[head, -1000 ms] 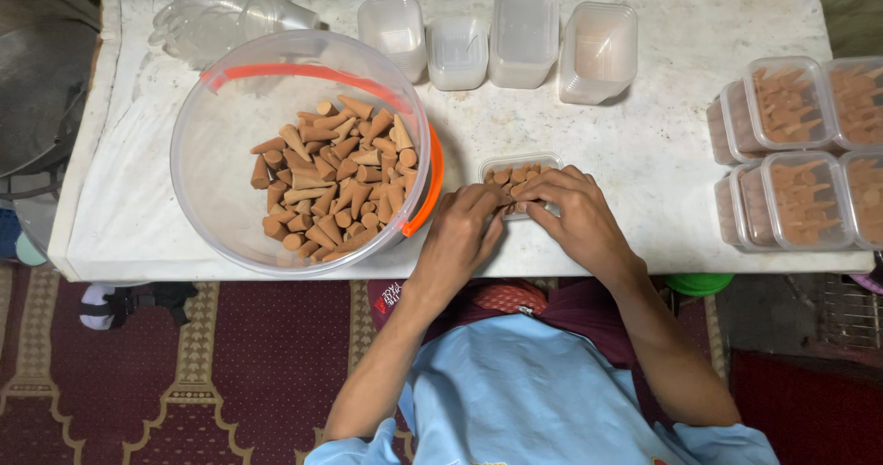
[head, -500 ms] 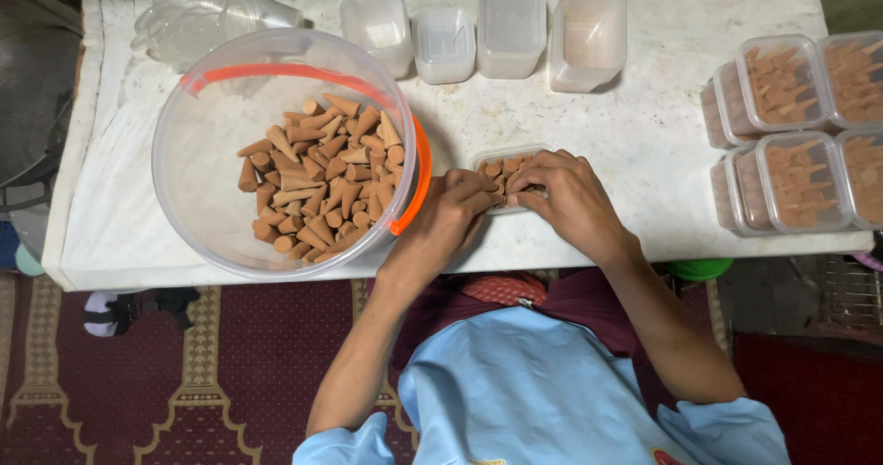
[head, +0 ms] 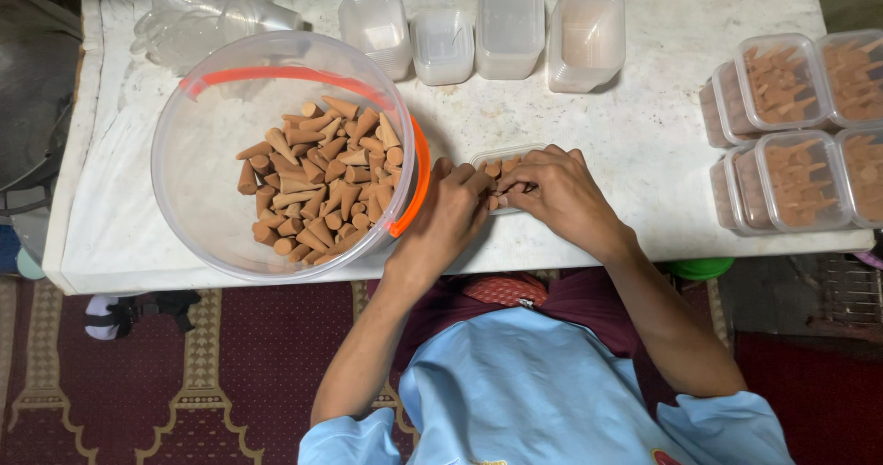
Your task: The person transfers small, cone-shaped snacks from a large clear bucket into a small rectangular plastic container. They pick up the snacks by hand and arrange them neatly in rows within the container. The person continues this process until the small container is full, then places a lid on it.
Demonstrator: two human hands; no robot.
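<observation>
— Pale marble of the desk was seen under everything; where was the small clear tub?

— It was found at the near edge, just beside the big bucket of brown cones, partly covered by both hands. Cones in it were being pinched by the left hand and the right hand, fingers curled on them.

— What could be upset?

— The light tub might be pushed off the edge, being so near it. Empty tubs and filled tubs were set well apart.
</observation>
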